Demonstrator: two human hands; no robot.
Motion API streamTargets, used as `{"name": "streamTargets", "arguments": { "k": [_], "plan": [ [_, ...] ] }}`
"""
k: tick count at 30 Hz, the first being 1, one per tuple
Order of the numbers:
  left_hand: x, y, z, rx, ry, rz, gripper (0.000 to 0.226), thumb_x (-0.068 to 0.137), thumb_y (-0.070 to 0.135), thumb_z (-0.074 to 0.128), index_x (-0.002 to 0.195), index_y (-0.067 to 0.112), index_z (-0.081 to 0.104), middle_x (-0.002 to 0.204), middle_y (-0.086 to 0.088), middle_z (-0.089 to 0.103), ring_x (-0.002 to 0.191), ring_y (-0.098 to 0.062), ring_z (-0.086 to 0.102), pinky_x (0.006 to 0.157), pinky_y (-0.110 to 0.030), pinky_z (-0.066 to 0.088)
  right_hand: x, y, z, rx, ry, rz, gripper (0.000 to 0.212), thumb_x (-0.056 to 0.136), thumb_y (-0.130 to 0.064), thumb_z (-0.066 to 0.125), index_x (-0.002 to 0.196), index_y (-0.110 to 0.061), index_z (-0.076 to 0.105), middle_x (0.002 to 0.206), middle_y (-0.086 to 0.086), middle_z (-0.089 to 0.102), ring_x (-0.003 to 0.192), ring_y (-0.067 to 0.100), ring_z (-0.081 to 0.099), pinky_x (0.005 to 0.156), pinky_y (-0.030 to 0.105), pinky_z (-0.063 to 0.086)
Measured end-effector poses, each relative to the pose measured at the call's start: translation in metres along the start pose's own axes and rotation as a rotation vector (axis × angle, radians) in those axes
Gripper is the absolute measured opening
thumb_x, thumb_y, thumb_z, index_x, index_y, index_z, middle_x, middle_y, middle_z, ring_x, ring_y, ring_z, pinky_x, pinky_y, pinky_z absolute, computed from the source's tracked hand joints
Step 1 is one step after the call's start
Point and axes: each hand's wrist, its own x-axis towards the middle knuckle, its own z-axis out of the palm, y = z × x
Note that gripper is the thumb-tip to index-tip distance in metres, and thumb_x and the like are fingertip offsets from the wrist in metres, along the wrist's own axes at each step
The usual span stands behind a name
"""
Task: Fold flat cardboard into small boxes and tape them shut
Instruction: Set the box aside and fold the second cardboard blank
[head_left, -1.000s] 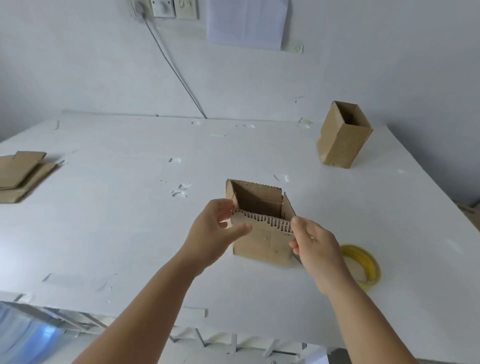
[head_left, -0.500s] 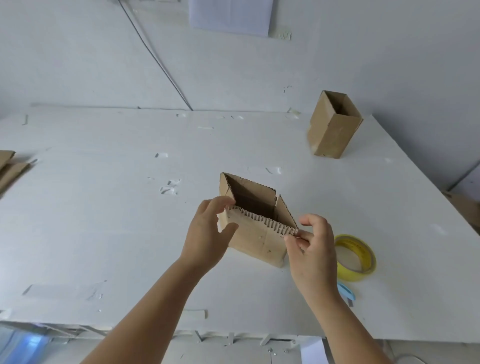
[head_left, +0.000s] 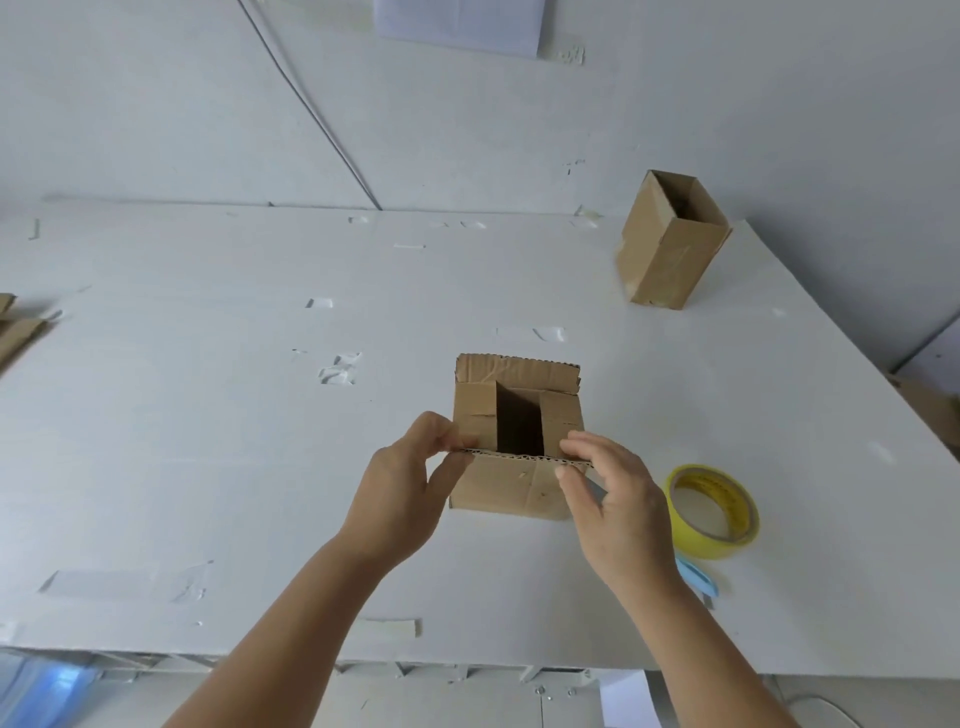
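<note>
Fingers (head_left: 441, 434) of both hands pinch the near flap of the small box (head_left: 514, 447) on the counter (head_left: 208, 415), tape roll (head_left: 714, 512) just right.

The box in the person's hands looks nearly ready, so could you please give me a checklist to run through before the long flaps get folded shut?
1. Short side flaps of the box folded inward: ok.
2. Near long flap held: ok, left hand and right hand pinch its edge.
3. Far long flap free to fold: ok, it stands up.
4. Tape roll within reach: ok, it lies on the table beside the right hand.
5. Bottom taped: cannot tell.
6. Blue cutter handy: ok, it lies beside the roll.
</note>
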Motion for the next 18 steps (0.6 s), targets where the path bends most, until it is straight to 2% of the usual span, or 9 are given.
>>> {"name": "streamTargets", "arguments": {
  "k": [2,4,7,10,12,13,15,16,18],
  "plan": [
    [0.003,0.003,0.005,-0.002,0.075,-0.047,0.012,0.091,0.022,0.062,0.087,0.023,0.051,0.088,0.022,0.064,0.082,0.008,0.058,0.069,-0.006,0.042,0.003,0.0,-0.003,-0.012,-0.013,0.038,0.03,0.087,-0.033,0.057,0.107,-0.013,0.068,0.104,0.0,0.069,0.093,0.009,0.056,0.079,-0.002,0.032],
    [0.008,0.005,0.012,0.013,0.163,-0.076,0.014,0.088,0.022,0.064,0.085,0.025,0.051,0.09,0.016,0.059,0.079,0.005,0.057,0.069,-0.013,0.044,0.009,0.002,-0.005,0.004,-0.033,0.105,0.027,0.09,-0.028,0.061,0.114,-0.015,0.063,0.105,0.002,0.069,0.094,0.016,0.06,0.078,0.012,0.04],
    [0.015,0.008,0.017,-0.024,0.21,-0.123,0.012,0.086,0.02,0.066,0.087,0.024,0.054,0.098,0.009,0.05,0.079,0.011,0.054,0.066,-0.006,0.041,0.021,0.003,-0.004,0.017,-0.037,0.152,0.035,0.088,-0.022,0.065,0.121,-0.016,0.055,0.102,0.001,0.066,0.094,0.022,0.062,0.081,0.032,0.048],
    [0.022,0.008,0.016,-0.037,0.19,-0.167,0.017,0.087,0.018,0.066,0.102,0.021,0.057,0.11,0.006,0.047,0.077,0.009,0.055,0.064,-0.001,0.041,0.033,0.003,-0.003,0.008,-0.073,0.143,0.052,0.087,-0.02,0.066,0.134,-0.019,0.045,0.122,-0.003,0.056,0.09,0.015,0.059,0.077,0.029,0.045],
    [0.025,0.007,0.016,-0.01,0.155,-0.167,0.035,0.088,0.019,0.065,0.12,0.022,0.053,0.12,0.007,0.041,0.079,0.004,0.057,0.062,-0.003,0.041,0.041,0.004,-0.002,-0.027,-0.136,0.12,0.066,0.087,-0.017,0.064,0.145,-0.021,0.033,0.143,-0.003,0.04,0.106,0.016,0.055,0.086,0.03,0.044],
    [0.025,0.007,0.015,0.009,0.127,-0.148,0.044,0.088,0.017,0.064,0.129,0.024,0.048,0.126,0.006,0.039,0.083,0.0,0.058,0.064,-0.004,0.041,0.046,0.004,-0.002,-0.061,-0.184,0.094,0.071,0.088,-0.016,0.063,0.149,-0.022,0.026,0.151,-0.002,0.03,0.122,0.019,0.047,0.098,0.032,0.041],
    [0.028,0.007,0.014,0.07,0.064,-0.079,0.06,0.089,0.012,0.06,0.142,0.027,0.036,0.141,0.005,0.032,0.107,-0.011,0.055,0.082,-0.015,0.043,0.054,0.002,-0.003,-0.13,-0.298,0.021,0.077,0.09,-0.013,0.058,0.152,-0.023,0.014,0.159,0.0,0.014,0.142,0.022,0.022,0.112,0.03,0.021],
    [0.03,0.006,0.014,0.12,0.032,-0.036,0.067,0.09,0.009,0.058,0.147,0.028,0.029,0.149,0.004,0.026,0.123,-0.015,0.045,0.094,-0.021,0.04,0.059,0.0,-0.005,-0.157,-0.346,-0.017,0.078,0.091,-0.01,0.056,0.152,-0.022,0.011,0.16,0.001,0.012,0.144,0.021,0.015,0.115,0.029,0.015],
    [0.037,0.007,0.013,0.232,-0.039,0.037,0.073,0.09,0.004,0.052,0.151,0.027,0.018,0.159,0.004,0.012,0.143,-0.015,0.018,0.113,-0.027,0.022,0.066,-0.003,-0.008,-0.213,-0.389,-0.08,0.076,0.09,-0.008,0.056,0.152,-0.02,0.014,0.157,0.001,0.02,0.144,0.023,0.016,0.118,0.031,0.014]
  ]
}}
